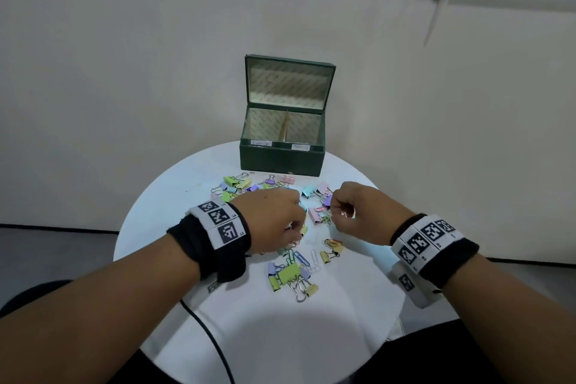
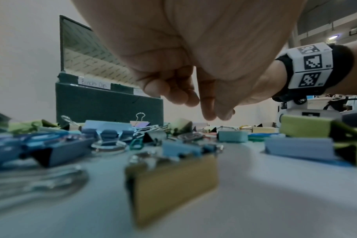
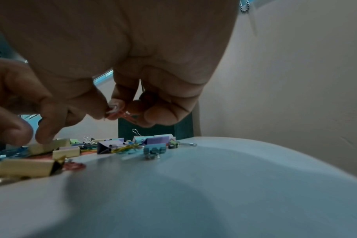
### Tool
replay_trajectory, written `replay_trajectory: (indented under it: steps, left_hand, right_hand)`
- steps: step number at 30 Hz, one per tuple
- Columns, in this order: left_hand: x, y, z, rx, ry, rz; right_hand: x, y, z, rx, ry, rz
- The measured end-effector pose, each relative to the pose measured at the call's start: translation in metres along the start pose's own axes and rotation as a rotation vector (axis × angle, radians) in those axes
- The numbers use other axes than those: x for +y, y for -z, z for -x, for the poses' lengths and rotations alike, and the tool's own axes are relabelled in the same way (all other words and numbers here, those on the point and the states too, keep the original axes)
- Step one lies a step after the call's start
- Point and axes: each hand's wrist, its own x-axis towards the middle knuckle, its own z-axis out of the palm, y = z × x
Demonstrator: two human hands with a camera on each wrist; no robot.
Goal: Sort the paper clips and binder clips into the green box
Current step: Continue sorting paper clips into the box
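**clipfan:** Paper clips, pink and reddish ones, are sitting pinched in the right hand fingertips above the pile. Only the right wrist view is showing that; from the head view that fist is just looking curled.

**deskguy:** And the left hand?

**clipfan:** Fingers are curling down into the binder clips. It's hiding its own fingertips, so I can't tell if it's gripping anything.

**deskguy:** Box?

**clipfan:** Green box is standing open at the far edge of the white round table, well beyond both hands. The left wrist view is showing a handwritten label on its front rim.
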Motion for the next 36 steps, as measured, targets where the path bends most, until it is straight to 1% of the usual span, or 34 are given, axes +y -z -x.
replay_trajectory:
  steps: [3, 8, 11, 14, 17, 19, 21, 24, 28, 30, 33, 36]
  left_hand:
    - [0.000, -0.001, 0.004, -0.025, 0.004, 0.019]
    - [0.001, -0.005, 0.015, -0.051, -0.083, 0.058]
    - [0.002, -0.005, 0.017, -0.060, -0.094, 0.037]
    - [0.002, -0.005, 0.016, -0.038, -0.108, 0.038]
    - [-0.001, -0.006, 0.015, -0.012, -0.104, 0.044]
    - [-0.003, -0.007, 0.014, 0.028, -0.058, 0.063]
    - [-0.007, -0.006, 0.013, 0.072, 0.007, 0.070]
    - [-0.010, -0.005, 0.014, 0.103, 0.059, 0.060]
    - [-0.015, 0.005, 0.011, 0.148, 0.117, 0.083]
    - [-0.023, 0.017, 0.006, 0.179, 0.176, 0.163]
    - [-0.040, 0.045, -0.017, 0.246, 0.263, 0.300]
    - [-0.062, 0.068, -0.052, 0.368, 0.330, 0.323]
  right_hand:
    - [0.002, 0.000, 0.002, 0.019, -0.001, -0.004]
    - [0.006, 0.000, 0.004, 0.040, -0.031, -0.034]
    - [0.006, 0.000, 0.002, -0.001, -0.060, -0.018]
    - [0.004, -0.001, -0.002, -0.020, -0.058, 0.011]
    - [-0.001, 0.001, -0.002, -0.048, -0.102, -0.014]
    - [-0.005, 0.001, -0.001, -0.064, -0.108, -0.013]
    - [-0.006, -0.001, 0.000, -0.093, -0.102, 0.049]
    - [-0.007, -0.006, 0.000, -0.179, -0.166, 0.165]
    - [-0.009, -0.009, -0.003, -0.172, -0.150, 0.202]
    - [-0.009, -0.011, -0.004, -0.186, -0.157, 0.211]
    - [-0.009, -0.013, -0.005, -0.217, -0.158, 0.197]
    - [-0.009, -0.013, -0.005, -0.234, -0.159, 0.197]
